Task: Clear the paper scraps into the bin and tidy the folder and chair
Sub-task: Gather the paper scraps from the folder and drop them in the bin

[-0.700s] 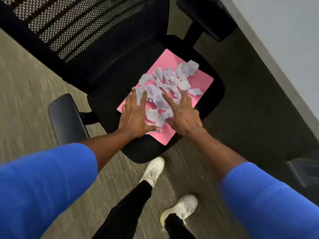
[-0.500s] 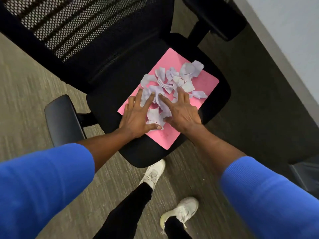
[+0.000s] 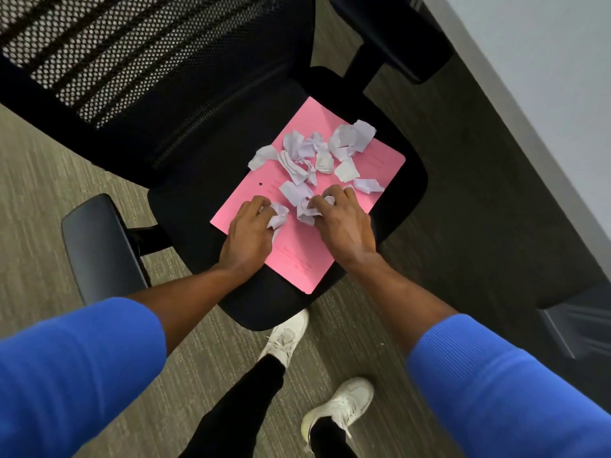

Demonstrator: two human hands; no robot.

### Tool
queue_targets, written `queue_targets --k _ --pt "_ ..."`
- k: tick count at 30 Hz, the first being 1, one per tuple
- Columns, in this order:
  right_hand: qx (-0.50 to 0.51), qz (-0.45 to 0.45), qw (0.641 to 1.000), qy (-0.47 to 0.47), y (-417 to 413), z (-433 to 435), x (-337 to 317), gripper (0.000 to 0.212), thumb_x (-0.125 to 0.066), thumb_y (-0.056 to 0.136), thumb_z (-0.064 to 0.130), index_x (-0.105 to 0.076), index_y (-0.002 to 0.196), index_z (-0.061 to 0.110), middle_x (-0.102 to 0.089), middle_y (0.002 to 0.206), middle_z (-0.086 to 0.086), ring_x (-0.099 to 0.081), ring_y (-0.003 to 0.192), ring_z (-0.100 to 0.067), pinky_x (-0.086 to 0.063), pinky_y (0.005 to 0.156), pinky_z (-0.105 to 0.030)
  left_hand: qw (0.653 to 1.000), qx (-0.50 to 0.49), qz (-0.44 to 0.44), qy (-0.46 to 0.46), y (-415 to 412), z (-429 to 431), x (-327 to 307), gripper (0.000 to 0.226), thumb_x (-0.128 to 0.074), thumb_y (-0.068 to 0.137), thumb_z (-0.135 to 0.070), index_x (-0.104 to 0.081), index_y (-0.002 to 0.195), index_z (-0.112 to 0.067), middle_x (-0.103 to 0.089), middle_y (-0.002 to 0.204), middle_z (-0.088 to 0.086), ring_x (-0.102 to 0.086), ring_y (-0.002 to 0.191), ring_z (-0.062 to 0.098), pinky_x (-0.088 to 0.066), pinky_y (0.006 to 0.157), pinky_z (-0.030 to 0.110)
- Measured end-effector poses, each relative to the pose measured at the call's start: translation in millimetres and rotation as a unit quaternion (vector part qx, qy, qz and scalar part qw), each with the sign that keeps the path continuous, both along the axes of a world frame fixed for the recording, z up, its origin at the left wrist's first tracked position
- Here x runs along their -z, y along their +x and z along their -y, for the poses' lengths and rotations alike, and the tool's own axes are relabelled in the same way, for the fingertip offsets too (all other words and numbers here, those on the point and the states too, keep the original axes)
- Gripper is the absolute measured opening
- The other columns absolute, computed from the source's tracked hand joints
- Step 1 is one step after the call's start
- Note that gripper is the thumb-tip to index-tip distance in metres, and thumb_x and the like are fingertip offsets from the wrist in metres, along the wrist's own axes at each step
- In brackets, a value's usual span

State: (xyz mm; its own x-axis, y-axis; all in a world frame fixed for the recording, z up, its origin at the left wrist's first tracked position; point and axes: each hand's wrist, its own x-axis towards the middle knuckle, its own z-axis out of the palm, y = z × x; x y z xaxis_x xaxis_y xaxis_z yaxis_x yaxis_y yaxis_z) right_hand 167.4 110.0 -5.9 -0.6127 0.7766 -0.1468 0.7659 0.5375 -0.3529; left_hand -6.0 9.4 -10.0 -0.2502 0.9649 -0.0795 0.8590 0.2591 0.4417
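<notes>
Paper scraps [image 3: 317, 157], pale and crumpled, lie scattered over the upper half of a pink folder [image 3: 297, 249] that rests flat and slanted on the black seat of an office chair [image 3: 185, 206]. We have both hands down on the folder at the near edge of the pile. Our left hand [image 3: 248, 233] sits palm down with its fingers curled in, and a wad of scraps bulges out from under the fingertips, so it is closed around that bunch. Our right hand [image 3: 344, 223] mirrors it just beside, knuckles up and fingers bent inward over another clump of scraps, gripping them against the folder. The two hands are near each other but not touching, with a few crushed pieces between them. Both forearms reach forward and slightly inward from blue sleeves [image 3: 76, 368] pushed up to the elbows. Beyond the hands, the remaining scraps lie loose toward the far corner of the folder. The chair's mesh back [image 3: 132, 54] rises at the far left, with an armrest [image 3: 99, 246] at each side. Below, our white shoes [image 3: 287, 335] stand on the carpet [image 3: 39, 200].
</notes>
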Motion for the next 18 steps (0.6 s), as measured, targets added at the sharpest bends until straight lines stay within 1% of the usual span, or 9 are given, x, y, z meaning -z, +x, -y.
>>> queue_targets --k 3,6,10,14,18 --pt "0.02 -0.049 0.999 -0.001 10.3 5.7 -7.0 0.029 -0.067 0.098 0.014 -0.067 0.127 0.016 -0.059 0.133 -0.009 -0.055 0.119 -0.032 -0.058 0.073 -0.049 1.0 -0.014 0.016 0.007 2.4 3.6 -7.0 0.029 -0.069 0.09 0.01 -0.074 0.118 0.006 -0.069 0.114 0.021 -0.066 0.101 0.04 -0.057 0.084 0.056" --pt "0.036 -0.086 0.996 -0.004 17.6 13.8 -12.8 0.026 -0.067 0.098 0.013 -0.071 0.124 0.015 -0.061 0.133 -0.008 -0.056 0.12 -0.03 -0.059 0.079 -0.052 0.999 -0.027 0.028 0.017 9.3 7.9 -15.5 0.03 -0.064 0.086 0.013 -0.074 0.113 0.006 -0.069 0.109 0.021 -0.066 0.098 0.041 -0.056 0.083 0.056" --pt "0.055 -0.13 0.99 0.014 26.7 26.9 -17.8 0.023 -0.072 0.094 0.011 -0.075 0.116 0.013 -0.066 0.127 -0.009 -0.061 0.112 -0.031 -0.06 0.073 -0.05 0.998 -0.037 0.04 0.041 25.1 15.9 -24.6 0.023 -0.062 0.087 0.012 -0.073 0.107 0.005 -0.069 0.105 0.019 -0.065 0.095 0.037 -0.055 0.082 0.054" --pt "0.09 -0.171 0.981 0.023 40.7 41.9 -19.9 0.024 -0.079 0.087 0.009 -0.077 0.111 0.014 -0.068 0.12 -0.008 -0.064 0.105 -0.031 -0.059 0.065 -0.045 0.994 -0.072 0.056 0.062 46.5 26.3 -31.7 0.022 -0.062 0.087 0.013 -0.072 0.106 0.005 -0.068 0.104 0.017 -0.065 0.093 0.035 -0.056 0.079 0.05" --pt "0.137 -0.208 0.968 0.024 62.9 60.1 -19.5 0.025 -0.078 0.085 0.006 -0.079 0.109 0.013 -0.069 0.117 -0.007 -0.065 0.104 -0.031 -0.059 0.066 -0.044 0.99 -0.101 0.077 0.067 75.0 43.2 -35.2 0.011 -0.063 0.09 0.009 -0.069 0.099 0.004 -0.065 0.097 0.015 -0.063 0.086 0.033 -0.053 0.072 0.047"
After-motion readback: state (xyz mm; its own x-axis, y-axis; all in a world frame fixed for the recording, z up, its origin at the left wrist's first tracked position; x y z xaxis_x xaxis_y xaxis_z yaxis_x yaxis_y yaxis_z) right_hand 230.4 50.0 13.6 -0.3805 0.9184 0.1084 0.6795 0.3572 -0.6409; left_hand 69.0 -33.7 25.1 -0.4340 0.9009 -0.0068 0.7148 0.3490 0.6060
